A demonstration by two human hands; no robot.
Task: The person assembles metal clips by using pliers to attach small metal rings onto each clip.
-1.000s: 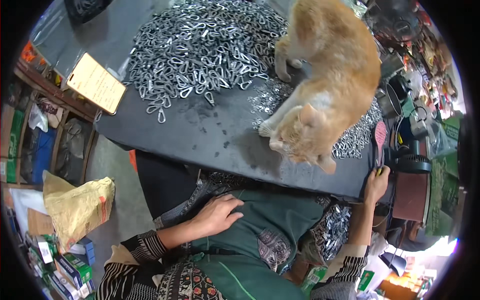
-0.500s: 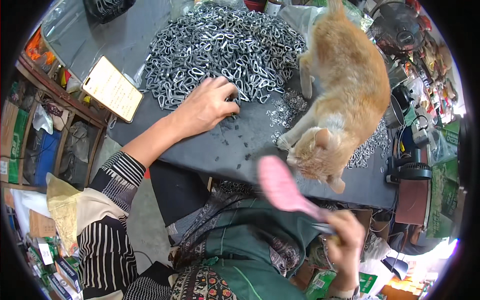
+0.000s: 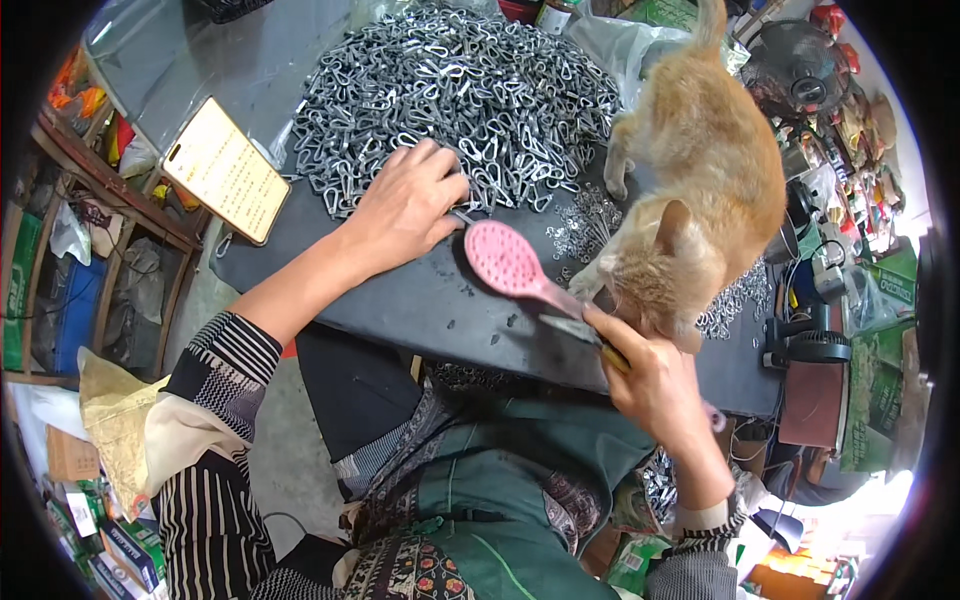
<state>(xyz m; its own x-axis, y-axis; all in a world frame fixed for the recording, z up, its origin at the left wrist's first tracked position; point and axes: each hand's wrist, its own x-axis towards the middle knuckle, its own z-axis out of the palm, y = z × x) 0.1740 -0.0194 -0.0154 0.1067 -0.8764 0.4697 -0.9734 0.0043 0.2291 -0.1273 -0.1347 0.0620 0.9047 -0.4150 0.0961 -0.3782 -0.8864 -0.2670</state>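
My left hand (image 3: 407, 205) rests palm down on the near edge of a big heap of shiny metal links (image 3: 460, 90), fingers bent over a few of them. My right hand (image 3: 650, 375) grips the handle of a pink oval brush (image 3: 505, 260), together with a thin metal tool. The brush head lies over the dark table (image 3: 420, 300), close to my left hand. An orange cat (image 3: 700, 190) stands on the table just beyond my right hand, head lowered toward it.
A phone (image 3: 225, 168) with a lit screen lies at the table's left edge. Small metal bits (image 3: 585, 225) are scattered near the cat's paws. Shelves with clutter stand on the left, a black fan (image 3: 795, 75) and boxes on the right.
My right hand has brought the pink brush up onto the table toward my left hand. My left hand stays on the links. The cat has turned slightly, head still lowered.
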